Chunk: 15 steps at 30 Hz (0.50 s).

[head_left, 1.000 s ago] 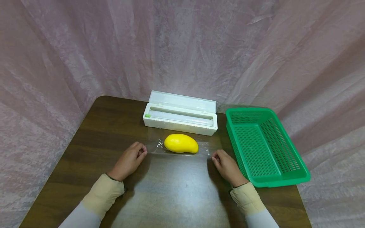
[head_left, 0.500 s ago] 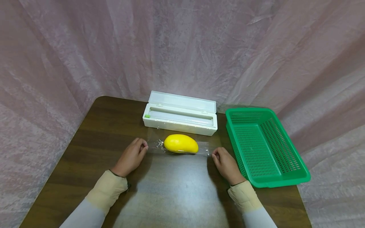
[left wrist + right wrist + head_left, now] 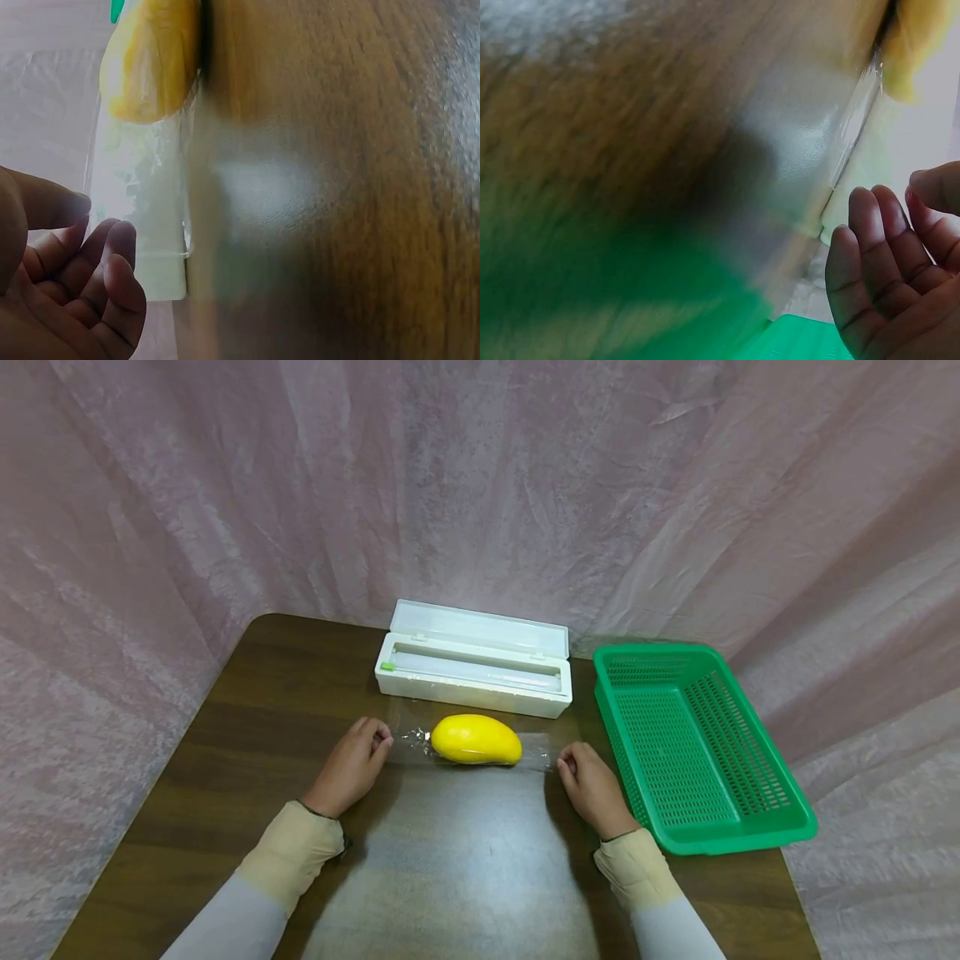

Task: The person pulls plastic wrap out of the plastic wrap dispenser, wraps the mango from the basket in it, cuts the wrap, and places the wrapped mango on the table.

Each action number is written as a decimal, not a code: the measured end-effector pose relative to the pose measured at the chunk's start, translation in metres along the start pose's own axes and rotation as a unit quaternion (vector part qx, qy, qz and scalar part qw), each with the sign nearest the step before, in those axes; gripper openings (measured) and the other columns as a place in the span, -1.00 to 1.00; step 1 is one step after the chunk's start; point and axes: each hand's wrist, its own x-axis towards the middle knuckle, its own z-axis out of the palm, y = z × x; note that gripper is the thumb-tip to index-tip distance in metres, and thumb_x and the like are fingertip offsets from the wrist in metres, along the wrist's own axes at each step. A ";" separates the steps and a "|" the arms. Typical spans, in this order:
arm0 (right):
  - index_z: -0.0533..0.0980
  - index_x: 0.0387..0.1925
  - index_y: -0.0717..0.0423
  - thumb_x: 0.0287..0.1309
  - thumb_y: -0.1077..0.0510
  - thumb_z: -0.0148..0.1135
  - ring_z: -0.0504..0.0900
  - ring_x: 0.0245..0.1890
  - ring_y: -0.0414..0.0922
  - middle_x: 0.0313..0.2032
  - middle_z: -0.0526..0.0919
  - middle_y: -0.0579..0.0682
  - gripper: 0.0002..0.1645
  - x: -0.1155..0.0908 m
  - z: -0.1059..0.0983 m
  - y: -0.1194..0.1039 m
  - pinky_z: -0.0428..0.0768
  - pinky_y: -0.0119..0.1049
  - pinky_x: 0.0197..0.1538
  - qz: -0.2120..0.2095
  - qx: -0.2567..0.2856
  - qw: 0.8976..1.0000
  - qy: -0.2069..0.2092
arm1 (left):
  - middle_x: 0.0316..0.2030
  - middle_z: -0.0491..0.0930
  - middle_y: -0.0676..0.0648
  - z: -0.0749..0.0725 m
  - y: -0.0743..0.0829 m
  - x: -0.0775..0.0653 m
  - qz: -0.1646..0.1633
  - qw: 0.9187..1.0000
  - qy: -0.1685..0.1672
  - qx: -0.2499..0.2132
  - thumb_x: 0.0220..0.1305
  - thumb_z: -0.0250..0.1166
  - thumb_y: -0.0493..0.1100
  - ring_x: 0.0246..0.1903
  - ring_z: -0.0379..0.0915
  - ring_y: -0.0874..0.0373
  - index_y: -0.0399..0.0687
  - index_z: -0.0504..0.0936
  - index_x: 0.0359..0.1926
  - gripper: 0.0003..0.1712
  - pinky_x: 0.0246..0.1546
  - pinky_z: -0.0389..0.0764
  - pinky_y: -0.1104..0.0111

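A yellow mango (image 3: pixel 476 739) lies in the middle of the table on a clear sheet of plastic wrap (image 3: pixel 535 750), which shows crinkles at the fruit's left end. To the left, my left hand (image 3: pixel 348 767) pinches the wrap's edge between thumb and forefinger. My right hand (image 3: pixel 594 787) pinches the edge on the opposite side. Both wrist views show thumb and forefinger tips together and the other fingers loosely bent. Behind the mango stands a white plastic wrap dispenser box (image 3: pixel 472 695), its lid (image 3: pixel 480 627) raised and a roll (image 3: pixel 476 668) inside.
A green plastic basket (image 3: pixel 678 752) with slotted walls stands on the right, close to my right forearm. The dark wooden table (image 3: pixel 300 668) reaches back to a pink curtain (image 3: pixel 480 485).
Both hands have moved slightly away from me, toward the box, the left a little further. The wrap's near edge has come up against the mango's near side. Box and basket stay put.
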 end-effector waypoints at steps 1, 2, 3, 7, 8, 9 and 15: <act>0.42 -0.33 0.07 0.20 0.23 0.22 0.36 -0.46 -0.15 -0.43 0.36 -0.06 -0.90 0.001 0.001 0.000 0.39 -0.25 -0.42 0.001 0.001 1.000 0.001 | -0.30 0.34 -0.02 0.001 -0.001 0.001 -0.003 1.000 -0.001 0.000 0.36 0.15 -0.25 -0.36 0.35 0.14 -0.09 0.40 -0.26 -0.92 -0.40 0.43 0.28; 0.42 -0.33 0.07 0.20 0.23 0.21 0.36 -0.46 -0.15 -0.43 0.36 -0.06 -0.90 0.002 0.001 0.000 0.40 -0.25 -0.41 0.003 0.002 1.000 0.002 | -0.30 0.34 -0.02 0.002 -0.002 0.001 -0.007 1.000 -0.002 0.000 0.37 0.15 -0.24 -0.36 0.35 0.14 -0.08 0.39 -0.26 -0.92 -0.40 0.43 0.28; 0.42 -0.33 0.07 0.20 0.23 0.21 0.36 -0.46 -0.15 -0.43 0.36 -0.06 -0.90 0.002 0.002 0.001 0.40 -0.25 -0.41 0.005 0.003 1.000 0.002 | -0.31 0.34 -0.02 0.002 -0.002 0.002 -0.012 1.000 -0.003 0.000 0.37 0.14 -0.24 -0.36 0.34 0.14 -0.08 0.39 -0.26 -0.93 -0.40 0.42 0.28; 0.42 -0.33 0.06 0.21 0.22 0.19 0.37 -0.45 -0.14 -0.42 0.37 -0.06 -0.91 0.006 0.004 0.002 0.40 -0.24 -0.41 0.008 0.005 1.000 0.003 | -0.30 0.33 -0.04 0.005 -0.004 0.005 -0.029 1.000 -0.008 -0.001 0.39 0.12 -0.23 -0.36 0.35 0.12 -0.08 0.38 -0.25 -0.93 -0.40 0.42 0.27; 0.42 -0.33 0.06 0.21 0.22 0.19 0.37 -0.45 -0.14 -0.42 0.37 -0.06 -0.91 0.007 0.005 0.002 0.39 -0.24 -0.41 0.010 0.005 1.000 0.002 | -0.29 0.33 -0.04 0.005 -0.004 0.006 -0.032 0.999 -0.009 -0.002 0.39 0.11 -0.23 -0.36 0.35 0.11 -0.08 0.38 -0.24 -0.93 -0.40 0.42 0.27; 0.42 -0.33 0.06 0.21 0.22 0.19 0.36 -0.45 -0.14 -0.42 0.37 -0.06 -0.91 0.008 0.005 0.003 0.39 -0.24 -0.41 0.011 0.005 1.000 0.002 | -0.29 0.33 -0.05 0.006 -0.004 0.007 -0.034 0.999 -0.009 -0.003 0.39 0.11 -0.23 -0.36 0.35 0.11 -0.08 0.38 -0.24 -0.93 -0.40 0.42 0.27; 0.45 -0.36 0.08 0.18 0.23 0.21 0.38 -0.46 -0.14 -0.42 0.39 -0.05 -0.92 0.015 0.008 0.004 0.41 -0.23 -0.39 0.020 0.006 1.000 -0.001 | -0.30 0.34 -0.06 0.010 -0.005 0.011 -0.036 0.999 0.000 -0.012 0.38 0.12 -0.24 -0.39 0.35 0.11 -0.08 0.38 -0.26 -0.93 -0.44 0.42 0.26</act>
